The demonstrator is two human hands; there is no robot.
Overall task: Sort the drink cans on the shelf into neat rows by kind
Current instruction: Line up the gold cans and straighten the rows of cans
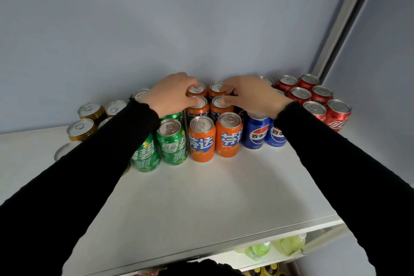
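Orange cans [220, 107] sit under both hands, left grip [173, 94] and right grip [251, 94] curled on their tops.

A pale blue-grey wall [156, 18] rises behind a white shelf [201, 197]. At the right corner a grey metal rail [345, 18] runs up at a slant. Below the shelf's front edge, a lower shelf [244, 261] holds yellow-green bottles [289, 243].

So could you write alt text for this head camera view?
Two hands in black sleeves rest their fingers on the rear orange cans on a white shelf, flanked by green cans, blue cans, red cans and gold cans.
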